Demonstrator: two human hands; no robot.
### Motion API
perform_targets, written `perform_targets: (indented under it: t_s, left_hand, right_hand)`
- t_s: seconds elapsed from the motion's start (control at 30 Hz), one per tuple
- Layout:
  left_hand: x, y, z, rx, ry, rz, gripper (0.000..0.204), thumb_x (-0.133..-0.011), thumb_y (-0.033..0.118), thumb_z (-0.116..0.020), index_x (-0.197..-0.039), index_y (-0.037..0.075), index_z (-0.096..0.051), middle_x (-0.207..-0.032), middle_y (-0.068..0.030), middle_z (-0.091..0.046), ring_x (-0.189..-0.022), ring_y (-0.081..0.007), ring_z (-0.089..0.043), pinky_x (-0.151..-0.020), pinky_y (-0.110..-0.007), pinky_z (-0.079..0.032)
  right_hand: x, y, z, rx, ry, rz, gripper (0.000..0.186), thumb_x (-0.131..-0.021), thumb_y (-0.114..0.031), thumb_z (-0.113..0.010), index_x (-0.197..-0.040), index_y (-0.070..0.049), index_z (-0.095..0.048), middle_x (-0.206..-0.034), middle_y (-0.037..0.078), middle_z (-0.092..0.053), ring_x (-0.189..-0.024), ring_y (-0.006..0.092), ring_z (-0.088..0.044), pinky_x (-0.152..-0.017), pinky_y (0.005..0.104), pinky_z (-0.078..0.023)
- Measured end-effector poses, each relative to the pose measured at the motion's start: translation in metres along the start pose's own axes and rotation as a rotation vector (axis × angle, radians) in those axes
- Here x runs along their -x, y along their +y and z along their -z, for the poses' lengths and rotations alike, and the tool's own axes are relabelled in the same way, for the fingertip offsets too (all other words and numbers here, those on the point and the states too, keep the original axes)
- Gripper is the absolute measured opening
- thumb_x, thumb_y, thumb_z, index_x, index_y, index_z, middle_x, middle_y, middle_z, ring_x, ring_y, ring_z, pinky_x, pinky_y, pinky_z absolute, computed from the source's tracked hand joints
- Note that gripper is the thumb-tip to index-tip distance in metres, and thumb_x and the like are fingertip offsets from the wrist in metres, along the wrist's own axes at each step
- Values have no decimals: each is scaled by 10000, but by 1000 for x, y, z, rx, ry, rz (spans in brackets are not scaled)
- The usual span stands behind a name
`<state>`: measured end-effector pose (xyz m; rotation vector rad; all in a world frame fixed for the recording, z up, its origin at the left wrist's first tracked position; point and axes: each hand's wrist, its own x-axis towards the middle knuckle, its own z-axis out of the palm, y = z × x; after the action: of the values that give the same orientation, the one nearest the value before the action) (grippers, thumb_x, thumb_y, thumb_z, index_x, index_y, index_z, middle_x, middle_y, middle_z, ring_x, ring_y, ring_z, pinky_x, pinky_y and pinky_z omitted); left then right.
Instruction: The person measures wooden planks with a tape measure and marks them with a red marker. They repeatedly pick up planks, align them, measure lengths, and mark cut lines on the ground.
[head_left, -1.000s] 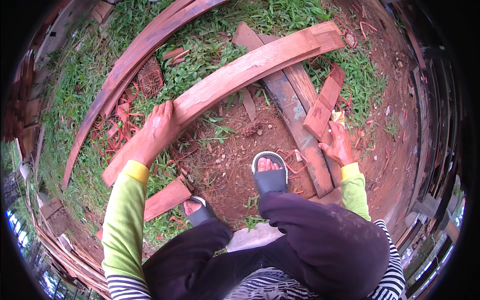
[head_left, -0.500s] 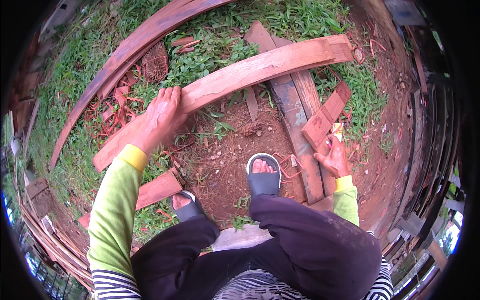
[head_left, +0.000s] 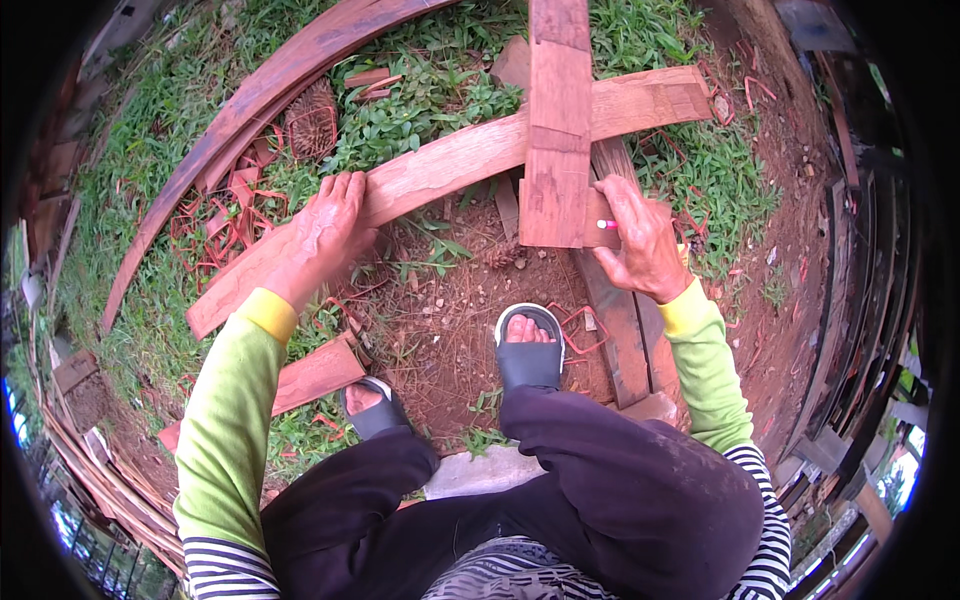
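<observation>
A long reddish plank (head_left: 440, 170) slants from lower left to upper right. My left hand (head_left: 325, 225) is closed over its left part, fingers curled over the far edge. A shorter, straight wooden board (head_left: 558, 120) lies across the plank's right part, pointing away from me. At its near end, my right hand (head_left: 640, 240) grips the wood, thumb and fingers at its right side. A thin white and pink stick (head_left: 607, 224) shows by those fingers; its kind is unclear. Something small and yellow (head_left: 683, 254) peeks out behind the right hand.
Two dark boards (head_left: 615, 330) lie beneath the plank on the right. Curved-looking planks (head_left: 270, 100) rest on grass at far left, near tangled red strapping (head_left: 235, 215). A short board (head_left: 315, 380) lies by my left sandal (head_left: 380, 410). Stacked timber (head_left: 870, 300) lines the right.
My right hand has moved up and left with the short wooden board, which now crosses the long plank instead of sitting tilted at the right. The left hand stays put.
</observation>
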<state>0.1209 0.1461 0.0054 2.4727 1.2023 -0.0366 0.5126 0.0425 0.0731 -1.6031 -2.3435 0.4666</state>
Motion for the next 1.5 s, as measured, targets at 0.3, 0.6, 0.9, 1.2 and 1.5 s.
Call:
perform_targets:
  t_s: [0.3, 0.6, 0.9, 1.2, 1.5]
  left_hand:
    - [-10, 10, -1, 20, 48, -57, 795, -757, 252, -765, -1376, -29, -354, -1276, -217, -511, -1177, -382, -490, -991, -437, -437]
    - [-23, 16, 1, -6, -145, 80, 786, -746, 229, -764, -1363, -37, -357, -1242, -236, -520, -1157, -392, -499, -987, -453, -421]
    - [-36, 19, -9, 85, -33, -12, 779, -817, 395, -718, -1365, -38, -374, -1192, -255, -546, -1107, -430, -520, -949, -476, -433]
    - [-52, 34, -9, -39, -34, 22, 758, -788, 423, -737, -1315, -19, -418, -1109, -229, -561, -1049, -404, -555, -857, -496, -482]
    - [-52, 35, -12, -45, 38, -44, 670, -802, 372, -727, -1232, -60, -448, -1105, -236, -558, -1026, -399, -556, -852, -477, -489]
  right_hand:
    - [-77, -10, -46, 47, -145, 240, 621, -662, -48, -699, -1232, 28, -464, -1184, 232, -522, -931, 416, -622, -749, 448, -544]
    - [-67, -9, -65, 144, 88, 93, 340, -703, -43, -663, -1017, -1, -539, -1033, 141, -559, -791, 294, -672, -594, 384, -556]
    - [-29, -15, -89, -546, 439, -604, 236, -864, -229, -703, -854, -33, -572, -735, 58, -551, -555, 191, -533, -503, 333, -442]
    - [-64, -32, -106, -1817, 391, -1005, 268, -896, -199, -697, -743, -147, -484, -593, -81, -368, -414, 34, -290, -363, 238, -247]
    - [-38, -27, -125, -1937, 506, -1078, 294, -878, -108, -701, -687, -142, -480, -583, -64, -375, -438, 55, -321, -373, 247, -264]
